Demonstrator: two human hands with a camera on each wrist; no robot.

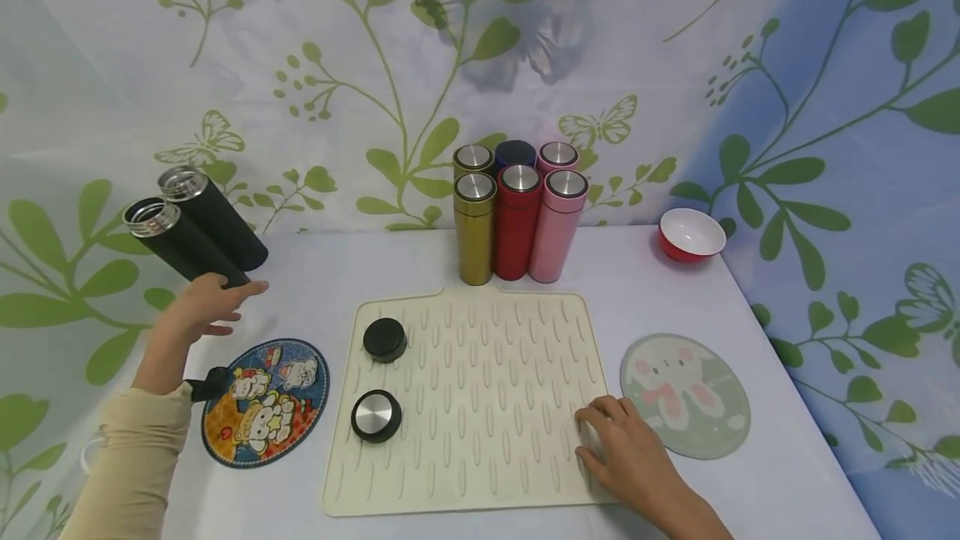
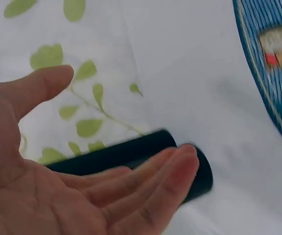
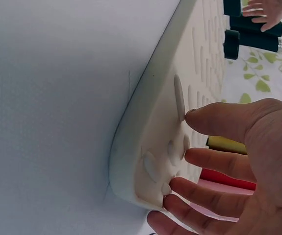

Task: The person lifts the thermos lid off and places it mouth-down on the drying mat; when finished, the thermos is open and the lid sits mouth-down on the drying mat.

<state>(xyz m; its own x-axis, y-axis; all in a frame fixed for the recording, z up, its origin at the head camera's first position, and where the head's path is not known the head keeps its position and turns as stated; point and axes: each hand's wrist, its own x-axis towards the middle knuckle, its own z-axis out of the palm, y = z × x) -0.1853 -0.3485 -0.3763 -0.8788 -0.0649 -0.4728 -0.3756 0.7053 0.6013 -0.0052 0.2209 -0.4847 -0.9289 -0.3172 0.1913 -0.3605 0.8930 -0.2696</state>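
Note:
My left hand (image 1: 198, 307) is by two black, lidless thermos bottles, with its fingers extended and thumb apart. In the head view these are the nearer black bottle (image 1: 191, 242) and the farther black bottle (image 1: 228, 223), side by side with steel-rimmed mouths. Whether the fingers touch the nearer one I cannot tell. My right hand (image 1: 633, 461) lies at the right edge of a cream ribbed mat (image 1: 480, 382), fingertips on or close to its surface, holding nothing. On the mat's left side are a black lid (image 1: 385, 340) and a lid with a silver disc (image 1: 377, 417).
Several capped bottles stand grouped behind the mat, among them a gold bottle (image 1: 475, 240), a red bottle (image 1: 516, 232) and a pink bottle (image 1: 557, 236). A cartoon placemat (image 1: 266, 402) lies left, a rabbit placemat (image 1: 686, 398) right. A red-and-white bowl (image 1: 692, 236) sits back right.

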